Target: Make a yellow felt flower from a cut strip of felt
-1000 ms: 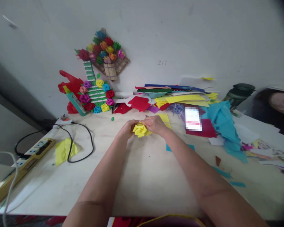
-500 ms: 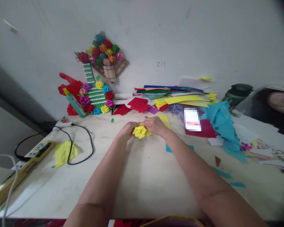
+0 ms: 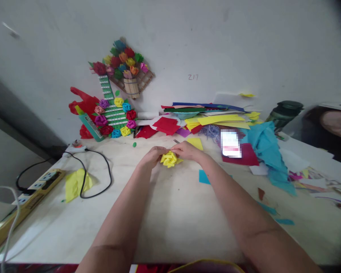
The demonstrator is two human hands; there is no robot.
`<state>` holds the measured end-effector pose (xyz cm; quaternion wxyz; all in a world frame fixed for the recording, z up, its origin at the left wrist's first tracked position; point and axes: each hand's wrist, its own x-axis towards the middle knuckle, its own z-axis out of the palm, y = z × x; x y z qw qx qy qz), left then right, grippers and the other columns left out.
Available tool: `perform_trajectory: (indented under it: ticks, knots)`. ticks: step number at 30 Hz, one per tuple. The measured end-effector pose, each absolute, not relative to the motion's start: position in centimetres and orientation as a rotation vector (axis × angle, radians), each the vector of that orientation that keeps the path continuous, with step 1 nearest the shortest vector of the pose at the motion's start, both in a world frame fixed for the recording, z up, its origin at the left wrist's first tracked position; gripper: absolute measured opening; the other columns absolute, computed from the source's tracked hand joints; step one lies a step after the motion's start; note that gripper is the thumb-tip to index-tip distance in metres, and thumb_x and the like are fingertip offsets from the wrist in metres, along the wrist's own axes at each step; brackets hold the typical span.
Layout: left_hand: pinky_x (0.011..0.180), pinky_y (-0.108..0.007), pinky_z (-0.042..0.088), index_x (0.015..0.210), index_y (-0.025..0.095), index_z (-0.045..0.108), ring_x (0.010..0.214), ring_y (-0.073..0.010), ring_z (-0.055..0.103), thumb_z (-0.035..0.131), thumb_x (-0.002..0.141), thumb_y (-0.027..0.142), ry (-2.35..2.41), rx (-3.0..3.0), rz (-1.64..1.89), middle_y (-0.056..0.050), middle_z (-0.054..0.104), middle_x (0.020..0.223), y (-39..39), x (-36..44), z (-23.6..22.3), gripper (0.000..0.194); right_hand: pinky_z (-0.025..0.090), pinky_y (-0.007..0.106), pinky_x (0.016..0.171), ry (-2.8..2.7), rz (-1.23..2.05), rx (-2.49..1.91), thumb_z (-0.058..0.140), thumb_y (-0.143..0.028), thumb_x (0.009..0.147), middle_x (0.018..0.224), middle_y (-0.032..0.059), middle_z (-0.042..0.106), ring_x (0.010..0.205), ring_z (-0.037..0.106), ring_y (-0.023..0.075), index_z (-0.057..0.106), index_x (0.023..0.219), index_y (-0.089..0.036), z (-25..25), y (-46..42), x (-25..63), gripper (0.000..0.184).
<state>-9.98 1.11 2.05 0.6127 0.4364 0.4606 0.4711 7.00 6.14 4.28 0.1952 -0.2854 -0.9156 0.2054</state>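
Observation:
A yellow paper flower (image 3: 169, 159) with layered, pointed petals is between my hands, over the middle of the table. My left hand (image 3: 155, 156) is closed on its left and back edge. My right hand (image 3: 186, 151) has its fingers pinched at the flower's top right edge. Just behind the right fingers shows the narrow tip of a tool (image 3: 176, 141); its remainder is hidden. A yellow paper piece (image 3: 195, 143) lies behind my right hand. Partly under my right forearm is a blue paper piece (image 3: 204, 176).
On the left are a power strip (image 3: 28, 197), a black cable (image 3: 111, 174) and a yellow sheet (image 3: 75, 185). A glue bottle (image 3: 91, 127) leans by a flower-decorated guitar shape (image 3: 116, 115). Stacked papers (image 3: 216, 113), a lit phone (image 3: 231, 146) and a dark bottle (image 3: 285, 113) stand behind and right.
A thin pale stick that stuck out to the right of my right hand no longer shows. My right fingers have shifted slightly on the flower, which has tilted a little.

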Motion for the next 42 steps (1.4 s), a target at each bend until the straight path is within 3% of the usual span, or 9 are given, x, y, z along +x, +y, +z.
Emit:
perform_trajectory:
  ticks: [7,19,32,42]
  knots:
    - [0.048,-0.021,0.035,0.063,0.009,0.061,0.049,-0.0109,0.053,0.062,0.056,0.019,1.093,1.015,1.063,-0.005,0.060,0.057,1.0,-10.1,2.3,0.013,0.039,0.019,0.057,-2.487,0.822,-0.794,0.046,-0.023,0.073,0.075,0.0029,0.065,0.062,0.053,0.0105,0.065,0.090,-0.016,3.7,6.6,7.0,0.026]
    - [0.049,-0.022,0.038,0.066,0.008,0.062,0.050,-0.0119,0.054,0.065,0.054,0.018,1.122,0.977,1.028,-0.006,0.062,0.059,1.0,-10.0,2.5,0.016,0.042,0.021,0.060,-2.491,0.915,-0.830,0.046,-0.023,0.073,0.079,0.0032,0.066,0.065,0.055,0.0107,0.065,0.092,-0.016,4.0,6.4,7.3,0.027]
    - [0.054,-0.022,0.043,0.064,0.007,0.061,0.057,-0.0137,0.058,0.055,0.060,0.010,1.104,0.735,1.086,-0.007,0.063,0.063,1.2,-9.6,3.0,0.008,0.042,0.019,0.062,-2.394,0.421,-0.620,0.050,-0.014,0.069,0.076,0.0039,0.068,0.068,0.059,0.0113,0.069,0.080,-0.017,2.6,7.4,6.5,0.022]
    - [0.055,-0.024,0.045,0.065,0.007,0.060,0.058,-0.0156,0.059,0.056,0.061,0.012,1.158,0.721,1.106,-0.008,0.063,0.064,1.4,-9.6,2.8,0.008,0.042,0.019,0.059,-2.326,0.354,-0.677,0.050,-0.012,0.067,0.071,0.0024,0.066,0.063,0.057,0.0103,0.069,0.077,-0.019,2.4,7.0,6.2,0.022]
